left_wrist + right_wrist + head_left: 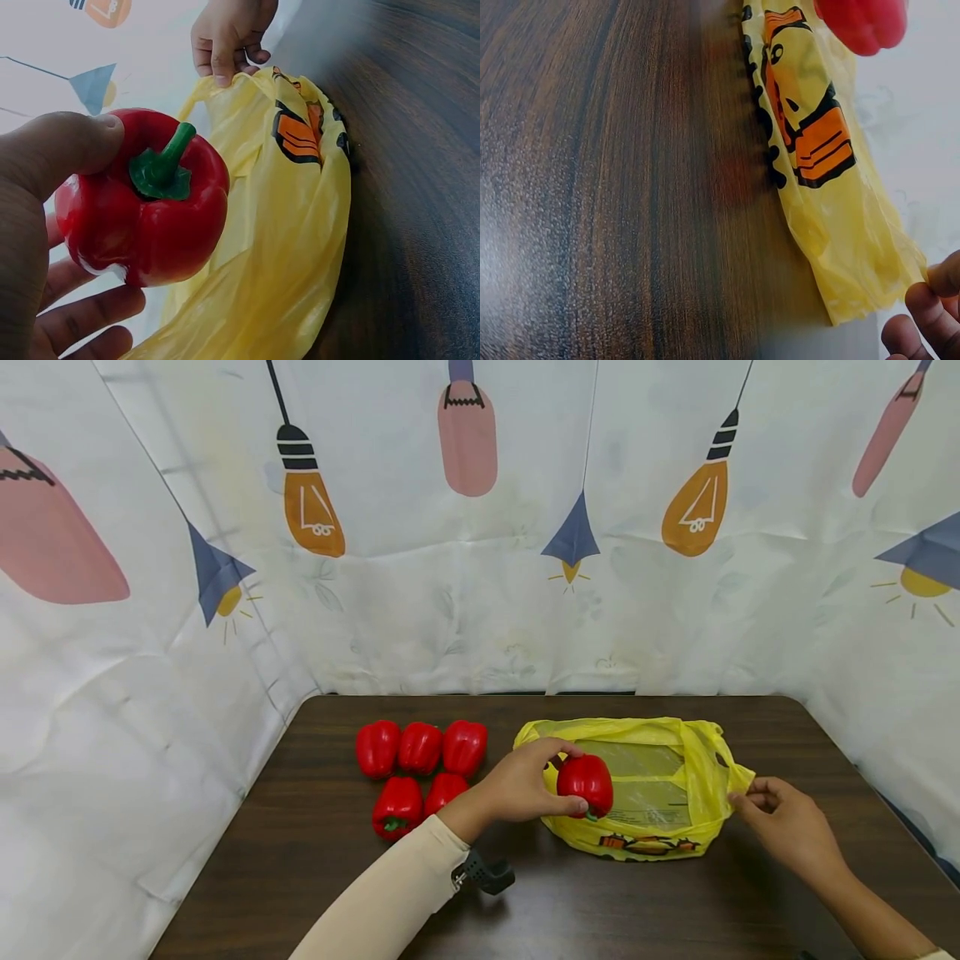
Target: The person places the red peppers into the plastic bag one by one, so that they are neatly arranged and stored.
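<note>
Hazard: left hand (521, 785) grips red pepper (585, 783) over yellow bag (693, 777), whose handle the right hand (783, 822) fingers pinch; a slack mouth may deflect it onto the tabletop (315, 860).

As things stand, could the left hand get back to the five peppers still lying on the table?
Probably yes: the five peppers lie bare beside the left hand with nothing between, though it now grips a red pepper over the yellow bag.

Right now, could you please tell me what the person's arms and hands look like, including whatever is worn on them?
The left arm wears a long cream sleeve down to the wrist, where a small black device is strapped. The left hand and right hand are bare, with no gloves. The right forearm is uncovered, with a pale sleeve edge barely showing at the frame's corner.
</note>
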Demonstrator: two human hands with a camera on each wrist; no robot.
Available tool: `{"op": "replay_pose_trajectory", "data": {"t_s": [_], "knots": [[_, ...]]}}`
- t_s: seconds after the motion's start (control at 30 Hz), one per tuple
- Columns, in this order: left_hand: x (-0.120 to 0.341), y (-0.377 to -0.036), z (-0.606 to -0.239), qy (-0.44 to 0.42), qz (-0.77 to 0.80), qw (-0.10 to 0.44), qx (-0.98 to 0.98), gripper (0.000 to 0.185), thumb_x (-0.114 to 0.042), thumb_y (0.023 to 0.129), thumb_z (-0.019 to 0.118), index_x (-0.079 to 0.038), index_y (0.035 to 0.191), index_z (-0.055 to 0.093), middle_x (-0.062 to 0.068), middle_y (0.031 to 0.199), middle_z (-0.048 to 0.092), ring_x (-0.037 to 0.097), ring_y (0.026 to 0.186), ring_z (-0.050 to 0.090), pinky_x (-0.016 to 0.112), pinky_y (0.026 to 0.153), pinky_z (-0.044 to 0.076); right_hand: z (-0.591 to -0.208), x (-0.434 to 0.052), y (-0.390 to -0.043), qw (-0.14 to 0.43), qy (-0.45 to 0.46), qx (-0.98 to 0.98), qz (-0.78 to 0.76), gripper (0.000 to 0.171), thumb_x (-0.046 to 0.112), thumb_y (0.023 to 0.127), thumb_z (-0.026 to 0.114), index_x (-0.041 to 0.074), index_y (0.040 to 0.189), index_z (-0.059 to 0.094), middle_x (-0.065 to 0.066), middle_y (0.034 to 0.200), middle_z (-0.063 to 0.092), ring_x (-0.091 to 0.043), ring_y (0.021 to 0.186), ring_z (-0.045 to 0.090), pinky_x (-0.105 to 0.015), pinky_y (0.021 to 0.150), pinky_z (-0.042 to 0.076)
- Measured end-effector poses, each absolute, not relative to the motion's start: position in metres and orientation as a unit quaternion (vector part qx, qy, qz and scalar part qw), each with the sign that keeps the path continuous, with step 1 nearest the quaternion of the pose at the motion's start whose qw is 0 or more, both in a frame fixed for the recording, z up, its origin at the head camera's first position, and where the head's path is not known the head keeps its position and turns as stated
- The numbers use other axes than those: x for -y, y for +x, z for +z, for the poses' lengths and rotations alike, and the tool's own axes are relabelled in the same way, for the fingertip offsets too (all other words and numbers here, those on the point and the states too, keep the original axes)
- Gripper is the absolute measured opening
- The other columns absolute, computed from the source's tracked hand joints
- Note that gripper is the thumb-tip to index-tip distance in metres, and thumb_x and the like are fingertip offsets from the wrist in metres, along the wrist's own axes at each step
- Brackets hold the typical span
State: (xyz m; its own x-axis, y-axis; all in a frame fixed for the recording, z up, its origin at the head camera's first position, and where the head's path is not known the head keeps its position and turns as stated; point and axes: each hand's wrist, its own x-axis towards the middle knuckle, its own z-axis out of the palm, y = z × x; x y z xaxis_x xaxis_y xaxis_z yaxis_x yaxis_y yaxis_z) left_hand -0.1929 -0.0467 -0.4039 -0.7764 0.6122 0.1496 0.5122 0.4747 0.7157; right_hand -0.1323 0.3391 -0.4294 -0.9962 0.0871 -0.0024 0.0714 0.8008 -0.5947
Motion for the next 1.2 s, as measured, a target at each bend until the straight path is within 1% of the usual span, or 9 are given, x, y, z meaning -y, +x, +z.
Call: {"op": "replay_pose_trajectory", "data": {"t_s": [0.1,0.33,0.47,0.63,0.87,1.07,1.2], "knots": [[0.046,-0.194,-0.407,0.319,0.397,0.068,-0.858,0.061,-0.041,0.082,0.084,-0.022,0.134,0.059,-0.009,0.122,0.060,0.016,0.110,0.057,0.025,0.076,0.054,-0.430,-0.339,-0.132,0.012,-0.042,0.949,0.313,0.060,0.046,0.105,0.054,-0.011,0.122,0.056,-0.016,0.102,0.072,-0.027,0.086,0.065,-0.035,0.063,0.048],[0.043,-0.197,-0.414,0.308,0.407,0.065,-0.858,0.061,-0.040,0.083,0.084,-0.020,0.135,0.059,-0.007,0.122,0.060,0.022,0.112,0.058,0.026,0.078,0.053,-0.430,-0.339,-0.131,0.017,-0.043,0.948,0.315,0.056,0.044,0.105,0.055,-0.009,0.119,0.057,-0.013,0.098,0.072,-0.020,0.080,0.062,-0.035,0.061,0.047],[0.041,-0.197,-0.415,0.304,0.409,0.066,-0.858,0.063,-0.039,0.083,0.084,-0.019,0.136,0.058,-0.006,0.122,0.060,0.025,0.113,0.058,0.026,0.078,0.053,-0.430,-0.338,-0.130,0.018,-0.042,0.947,0.317,0.055,0.044,0.105,0.055,-0.009,0.119,0.058,-0.012,0.098,0.073,-0.020,0.081,0.062,-0.035,0.062,0.047],[0.039,-0.198,-0.417,0.295,0.413,0.070,-0.859,0.064,-0.038,0.083,0.084,-0.019,0.138,0.058,-0.006,0.121,0.060,0.024,0.112,0.058,0.028,0.079,0.053,-0.430,-0.338,-0.130,0.019,-0.042,0.948,0.316,0.055,0.044,0.105,0.056,-0.010,0.119,0.058,-0.013,0.099,0.073,-0.021,0.082,0.063,-0.035,0.062,0.047],[0.035,-0.198,-0.422,0.281,0.411,0.076,-0.864,0.065,-0.038,0.083,0.084,-0.019,0.140,0.057,-0.006,0.124,0.059,0.022,0.112,0.058,0.029,0.081,0.052,-0.431,-0.339,-0.131,0.020,-0.042,0.948,0.315,0.057,0.044,0.105,0.056,-0.011,0.120,0.057,-0.013,0.099,0.072,-0.023,0.083,0.063,-0.035,0.063,0.048],[0.032,-0.196,-0.425,0.277,0.402,0.077,-0.869,0.065,-0.038,0.083,0.085,-0.019,0.139,0.057,-0.005,0.124,0.060,0.020,0.112,0.058,0.029,0.083,0.052,-0.432,-0.340,-0.131,0.022,-0.041,0.948,0.314,0.057,0.044,0.105,0.056,-0.011,0.120,0.057,-0.014,0.099,0.072,-0.027,0.086,0.065,-0.035,0.063,0.048],[0.032,-0.196,-0.426,0.276,0.395,0.084,-0.873,0.066,-0.038,0.083,0.085,-0.019,0.140,0.057,-0.004,0.125,0.061,0.021,0.114,0.059,0.029,0.083,0.053,-0.433,-0.341,-0.131,0.019,-0.043,0.948,0.315,0.058,0.045,0.105,0.056,-0.011,0.121,0.057,-0.014,0.100,0.072,-0.029,0.088,0.066,-0.035,0.064,0.049]]}}
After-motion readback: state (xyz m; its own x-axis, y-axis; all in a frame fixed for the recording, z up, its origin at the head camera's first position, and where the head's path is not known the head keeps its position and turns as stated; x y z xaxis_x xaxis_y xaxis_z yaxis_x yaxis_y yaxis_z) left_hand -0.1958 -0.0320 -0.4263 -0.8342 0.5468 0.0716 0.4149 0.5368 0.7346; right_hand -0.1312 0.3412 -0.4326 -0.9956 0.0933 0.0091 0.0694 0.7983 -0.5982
